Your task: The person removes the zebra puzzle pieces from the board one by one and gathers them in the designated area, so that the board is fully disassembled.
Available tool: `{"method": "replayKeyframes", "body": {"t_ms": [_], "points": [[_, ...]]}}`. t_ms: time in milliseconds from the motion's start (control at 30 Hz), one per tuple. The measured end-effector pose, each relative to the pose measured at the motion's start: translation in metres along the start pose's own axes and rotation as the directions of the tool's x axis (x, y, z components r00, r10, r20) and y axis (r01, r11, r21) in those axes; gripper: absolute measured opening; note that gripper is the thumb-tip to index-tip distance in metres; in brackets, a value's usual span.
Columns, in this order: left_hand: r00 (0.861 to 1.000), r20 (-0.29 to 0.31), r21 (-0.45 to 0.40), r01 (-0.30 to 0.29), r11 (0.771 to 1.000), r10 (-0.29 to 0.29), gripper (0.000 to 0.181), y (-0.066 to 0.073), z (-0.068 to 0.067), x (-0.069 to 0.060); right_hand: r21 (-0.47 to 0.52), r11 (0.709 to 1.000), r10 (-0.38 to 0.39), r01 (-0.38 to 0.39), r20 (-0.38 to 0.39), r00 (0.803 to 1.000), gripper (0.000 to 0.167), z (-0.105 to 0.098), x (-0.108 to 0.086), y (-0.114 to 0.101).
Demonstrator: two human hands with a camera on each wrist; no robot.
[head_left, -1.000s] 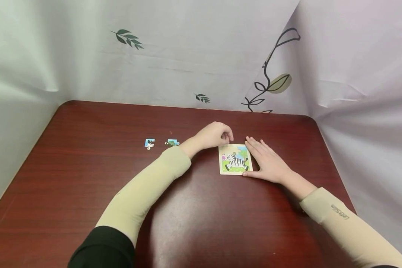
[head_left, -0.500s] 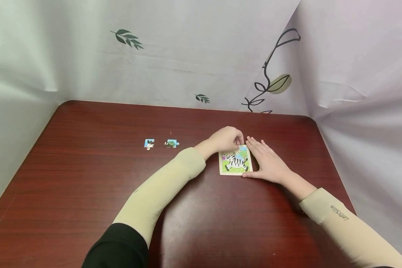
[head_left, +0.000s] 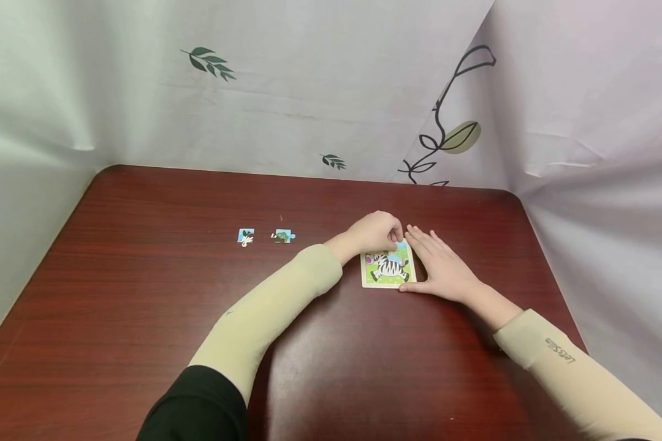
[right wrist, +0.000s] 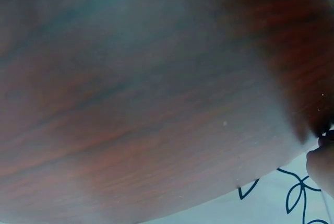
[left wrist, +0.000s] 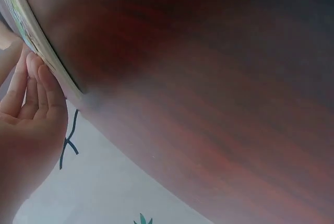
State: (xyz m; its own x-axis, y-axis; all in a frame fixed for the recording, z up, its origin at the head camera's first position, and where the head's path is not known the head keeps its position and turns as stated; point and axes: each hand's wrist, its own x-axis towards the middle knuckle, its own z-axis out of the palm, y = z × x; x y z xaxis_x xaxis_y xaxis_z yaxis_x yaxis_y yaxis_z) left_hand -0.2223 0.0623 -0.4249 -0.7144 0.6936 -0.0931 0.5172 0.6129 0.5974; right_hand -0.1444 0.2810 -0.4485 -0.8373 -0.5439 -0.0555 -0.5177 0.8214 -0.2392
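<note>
Hands: left hand [head_left: 372, 231] and right hand [head_left: 444, 266], both bare, both at the zebra puzzle [head_left: 388, 267].
Left: bent down over the upper edge of the puzzle, knuckles up, hiding the upper left part; in the left wrist view, fingers [left wrist: 44, 85] close together, tips against the board; pinching a piece or merely touching, cannot tell.
Right: released, with fingers straight and thumb spread wide; thumb tip at the lower right corner of the puzzle, forefinger just beside the upper right corner.
Zebra puzzle: lying on the surface [head_left: 116, 294], right of the middle, between the hands; pale border, striped body over green ground, pink muzzle at the left, blue toward the top right.
Loose pieces: two, well apart from the puzzle on the left; striped piece [head_left: 246, 236] with blue farther out, green-and-blue piece [head_left: 283, 236] nearer the left wrist, not touching each other.
Sleeves: pale yellow-beige along both forearms; black cloth [head_left: 195, 404] above the left sleeve [head_left: 270, 306], dark lettering on the right sleeve [head_left: 579, 383].
Surface: dark reddish brown, grained, glossy toward the front, rounded at the far corners.
Backdrop [head_left: 287, 92]: whitish hanging cloth behind and at both sides, printed with green leaf sprigs and a dark-outlined stem.
</note>
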Motion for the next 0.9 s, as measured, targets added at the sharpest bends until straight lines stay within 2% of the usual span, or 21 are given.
{"method": "replayKeyframes", "body": {"t_ms": [367,900], "points": [[0.999,-0.01,0.015,0.039,0.999,-0.039,0.014,0.0041,0.004,0.0014,-0.003,1.0,0.006,-0.006,0.009,1.0,0.121,-0.0017,0.0006,-0.0016],[0.998,-0.014,0.007,0.054,0.999,-0.054,0.016,0.004,0.0073,0.0033,0.002,1.0,0.005,-0.005,0.013,1.0,0.121,-0.0015,0.0008,-0.0011]]}}
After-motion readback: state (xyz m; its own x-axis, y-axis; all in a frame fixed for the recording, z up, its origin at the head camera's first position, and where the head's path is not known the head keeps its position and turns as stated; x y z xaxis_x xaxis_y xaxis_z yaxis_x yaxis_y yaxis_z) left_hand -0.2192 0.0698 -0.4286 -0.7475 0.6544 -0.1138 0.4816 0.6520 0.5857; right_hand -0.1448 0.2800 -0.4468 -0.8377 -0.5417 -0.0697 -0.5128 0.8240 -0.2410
